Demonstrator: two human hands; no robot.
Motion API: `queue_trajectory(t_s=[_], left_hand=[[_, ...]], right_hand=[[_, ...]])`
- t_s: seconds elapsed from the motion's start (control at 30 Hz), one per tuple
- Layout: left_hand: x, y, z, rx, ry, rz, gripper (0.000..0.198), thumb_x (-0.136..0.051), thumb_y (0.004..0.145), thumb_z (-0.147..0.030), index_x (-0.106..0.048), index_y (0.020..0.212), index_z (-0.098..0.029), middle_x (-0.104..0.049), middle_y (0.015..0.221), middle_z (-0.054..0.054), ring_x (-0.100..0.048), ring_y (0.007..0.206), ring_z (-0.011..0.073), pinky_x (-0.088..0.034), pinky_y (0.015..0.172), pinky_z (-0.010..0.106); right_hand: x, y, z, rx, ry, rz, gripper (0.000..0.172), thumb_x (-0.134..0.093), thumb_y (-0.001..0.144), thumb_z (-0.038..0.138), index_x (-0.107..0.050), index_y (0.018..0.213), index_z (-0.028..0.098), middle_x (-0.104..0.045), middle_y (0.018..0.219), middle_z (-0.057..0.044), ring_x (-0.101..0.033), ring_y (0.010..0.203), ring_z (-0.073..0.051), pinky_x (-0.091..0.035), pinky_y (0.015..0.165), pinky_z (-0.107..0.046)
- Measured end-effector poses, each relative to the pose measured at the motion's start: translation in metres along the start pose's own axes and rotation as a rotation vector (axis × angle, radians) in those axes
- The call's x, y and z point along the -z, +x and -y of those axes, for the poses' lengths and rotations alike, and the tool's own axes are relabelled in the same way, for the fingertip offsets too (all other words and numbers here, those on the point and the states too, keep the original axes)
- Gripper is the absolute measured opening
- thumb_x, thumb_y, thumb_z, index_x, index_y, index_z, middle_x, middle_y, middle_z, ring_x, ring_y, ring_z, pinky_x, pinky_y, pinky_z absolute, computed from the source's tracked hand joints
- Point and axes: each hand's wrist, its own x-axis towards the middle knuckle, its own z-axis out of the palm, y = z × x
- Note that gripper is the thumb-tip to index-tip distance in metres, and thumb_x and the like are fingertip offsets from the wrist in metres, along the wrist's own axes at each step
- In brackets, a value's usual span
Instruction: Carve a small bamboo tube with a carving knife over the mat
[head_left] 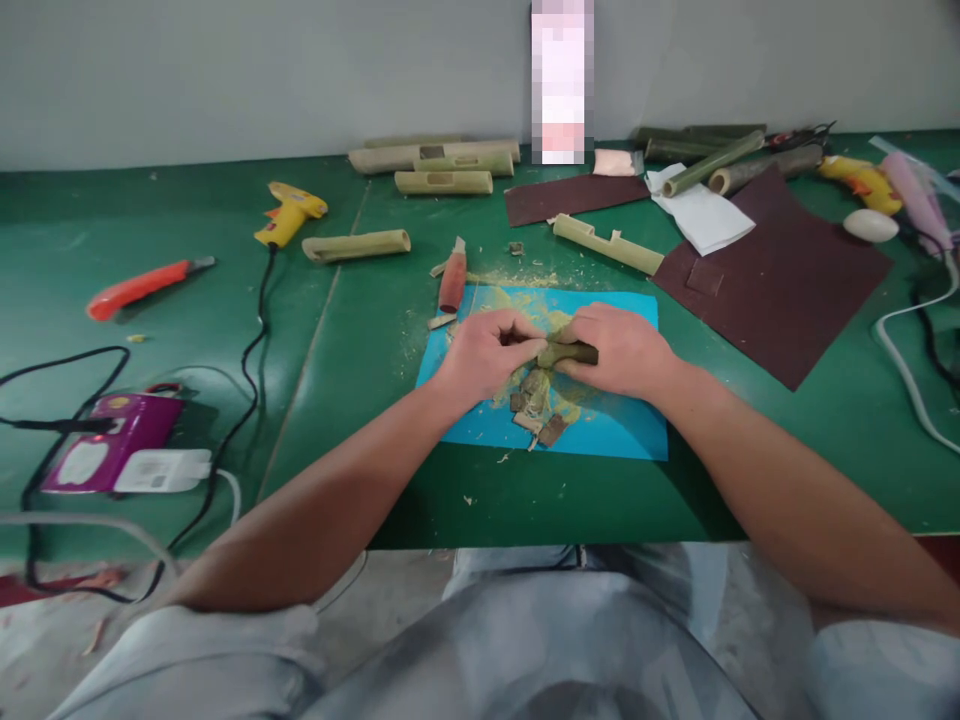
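My right hand (624, 345) is closed around a short, dark green piece of bamboo (576, 353) above a blue sheet (630, 430). At the left end of that piece, the thumb and fingertips of my left hand (491, 350) are pinched together on it. Anything small between those fingertips is hidden. Below the hands, several small bamboo chips (553, 430) and yellowish shavings lie on the sheet. Just beyond my left hand rests a red-handled knife (453, 280), among more shavings.
Bamboo tubes (442, 183) lie along the back, near a screen (562, 90). To the left are a yellow glue gun (289, 212), a red cutter (142, 288) and a purple power box (112, 440) with cables. Dark brown sheets (787, 290) and a white oval object (870, 225) sit right.
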Motion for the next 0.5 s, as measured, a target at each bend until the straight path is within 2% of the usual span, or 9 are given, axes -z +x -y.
queue_trajectory(t_s=[0.1, 0.23, 0.4, 0.5], left_hand=[[0.0003, -0.0004, -0.0012, 0.005, -0.006, 0.040, 0.013, -0.080, 0.081, -0.031, -0.078, 0.079, -0.019, -0.076, 0.075, 0.002, -0.063, 0.066, 0.0144, -0.050, 0.060, 0.027], [0.0000, 0.0037, -0.0005, -0.023, 0.008, -0.027, 0.011, -0.078, 0.082, -0.029, -0.077, 0.077, -0.019, -0.076, 0.076, 0.002, -0.063, 0.068, 0.0141, -0.051, 0.063, 0.028], [0.0020, 0.0036, 0.0005, -0.007, -0.003, 0.064, 0.011, -0.079, 0.080, -0.029, -0.077, 0.076, -0.020, -0.074, 0.074, 0.001, -0.062, 0.066, 0.0137, -0.049, 0.060, 0.027], [0.0000, 0.0021, 0.0011, -0.028, -0.006, 0.021, 0.011, -0.078, 0.082, -0.028, -0.076, 0.076, -0.019, -0.073, 0.072, 0.001, -0.060, 0.064, 0.0129, -0.047, 0.059, 0.027]], right_hand=[[0.0004, 0.0005, -0.0005, 0.001, -0.005, 0.011, 0.018, -0.069, 0.094, 0.038, -0.073, 0.098, 0.021, -0.072, 0.096, -0.007, -0.061, 0.095, -0.024, -0.037, 0.074, -0.034], [0.0017, 0.0010, -0.0003, 0.003, -0.008, 0.023, 0.021, -0.070, 0.094, 0.040, -0.073, 0.098, 0.020, -0.072, 0.096, -0.008, -0.061, 0.096, -0.025, -0.038, 0.075, -0.034], [0.0017, 0.0008, -0.0015, 0.004, 0.007, 0.015, 0.019, -0.071, 0.093, 0.040, -0.072, 0.096, 0.021, -0.073, 0.095, -0.008, -0.061, 0.095, -0.025, -0.038, 0.075, -0.034], [0.0012, 0.0013, -0.0025, -0.003, -0.006, 0.006, 0.018, -0.071, 0.093, 0.039, -0.072, 0.094, 0.021, -0.072, 0.096, -0.008, -0.062, 0.094, -0.025, -0.038, 0.073, -0.034]])
